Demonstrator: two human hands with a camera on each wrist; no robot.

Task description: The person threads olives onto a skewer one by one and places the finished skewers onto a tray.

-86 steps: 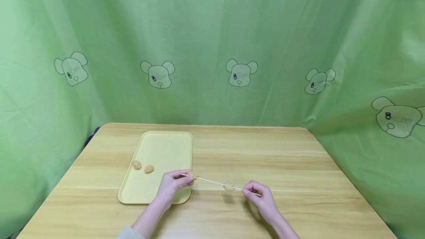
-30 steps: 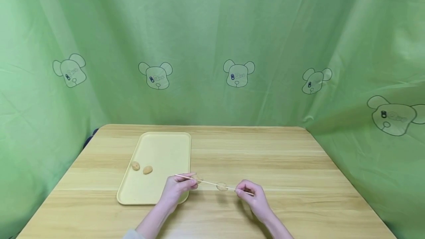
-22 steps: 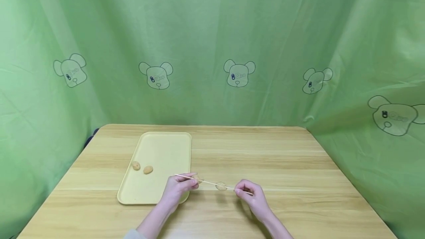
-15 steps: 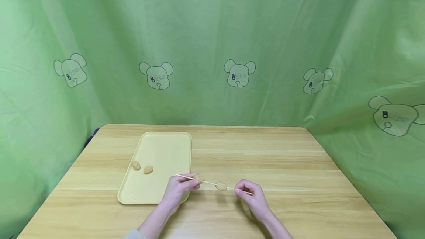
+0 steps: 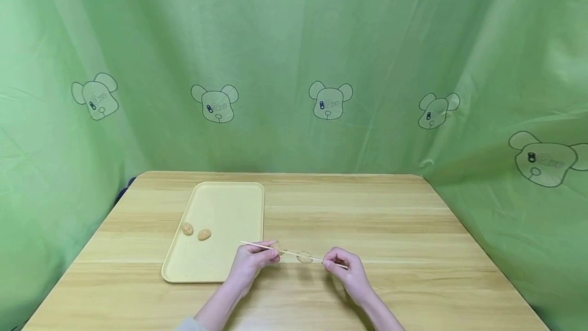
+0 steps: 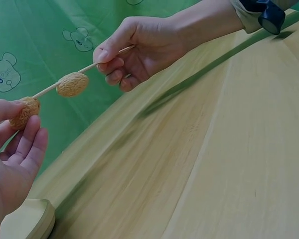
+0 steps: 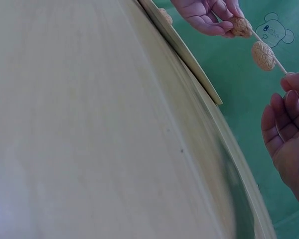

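In the head view a thin wooden skewer (image 5: 293, 253) slants between my hands above the table. My right hand (image 5: 348, 272) pinches it near its right end. Threaded on the skewer, a wrinkled tan oval ball (image 5: 304, 257) sits between the hands, touched by neither. My left hand (image 5: 248, 264) grips a second such ball (image 6: 26, 113) between thumb and fingers; the skewer runs through this ball, and its left end sticks out past it in the head view. A short bare stretch of skewer separates the two balls in the left wrist view.
A cream tray (image 5: 229, 208) lies on the left of the wooden table (image 5: 390, 229), its near right corner partly behind my left hand. Two loose tan balls (image 5: 204, 234) rest on the tray's left side. A green curtain (image 5: 275, 40) surrounds the table.
The ball in my left hand has slid right along the skewer, narrowing the gap between the balls. My right hand has shifted slightly left. The balls on the tray stay put.
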